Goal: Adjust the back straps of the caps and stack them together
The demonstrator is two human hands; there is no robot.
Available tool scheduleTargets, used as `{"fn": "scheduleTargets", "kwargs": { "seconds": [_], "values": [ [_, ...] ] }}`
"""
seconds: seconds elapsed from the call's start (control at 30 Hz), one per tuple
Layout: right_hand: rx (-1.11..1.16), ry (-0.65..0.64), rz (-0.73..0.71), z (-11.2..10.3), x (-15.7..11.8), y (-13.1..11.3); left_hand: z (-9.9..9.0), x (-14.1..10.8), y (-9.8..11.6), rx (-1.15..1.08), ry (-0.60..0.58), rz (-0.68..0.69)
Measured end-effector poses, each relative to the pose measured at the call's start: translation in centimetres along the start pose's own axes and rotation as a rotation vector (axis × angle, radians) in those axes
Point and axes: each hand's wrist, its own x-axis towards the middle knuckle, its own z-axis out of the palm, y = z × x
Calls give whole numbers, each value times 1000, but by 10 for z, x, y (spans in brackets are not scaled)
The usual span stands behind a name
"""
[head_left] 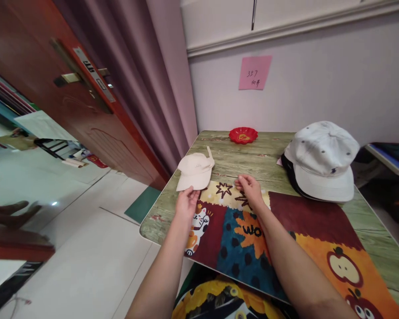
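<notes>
A cream baseball cap (194,170) lies at the table's left edge, its brim toward me and its back strap sticking up. My left hand (187,201) pinches the front of that brim, the thumb on top and the other fingers partly hidden below. To the right, my right hand (250,189) hovers over the top edge of a colourful printed mat (249,239). Its fingers are curled together, and nothing shows in them. Farther right stands a stack of caps, a white cap (324,155) on top and a dark cap (288,167) beneath.
A red scalloped dish (243,135) sits at the back of the green wood-look table (252,160). On the wall hangs a pink note (255,72). Left of the table are a purple curtain (146,66) and an open wooden door (96,119). Another surface (390,157) stands at right.
</notes>
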Motion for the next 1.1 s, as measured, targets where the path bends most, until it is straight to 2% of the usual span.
{"fn": "scheduleTargets", "kwargs": {
  "seconds": [0.17,0.23,0.3,0.37,0.47,0.57,0.67,0.83,0.93,1.1],
  "values": [
    [393,-182,380,3,-2,-35,-8,-39,-41,72,-346,-107],
    [552,-180,353,1,-1,-50,-14,-47,-50,149,-431,-156],
    [672,-121,274,-2,1,-65,-19,-52,-53,239,-501,-199],
    [721,-77,229,-7,2,-79,-22,-52,-50,295,-581,-238],
    [733,-68,161,-14,-1,-100,-18,-46,-38,258,-683,-277],
    [715,-88,33,-19,-11,-118,1,-30,-22,229,-701,-288],
    [649,-89,-110,-20,-20,-128,31,-14,-6,325,-725,-244],
    [453,68,-299,-17,-23,-128,81,-9,15,622,-845,-263],
    [330,142,-342,-16,-21,-125,97,-14,19,721,-919,-256],
    [330,198,-449,-17,-25,-128,114,-20,20,676,-969,-249]
  ]
}}
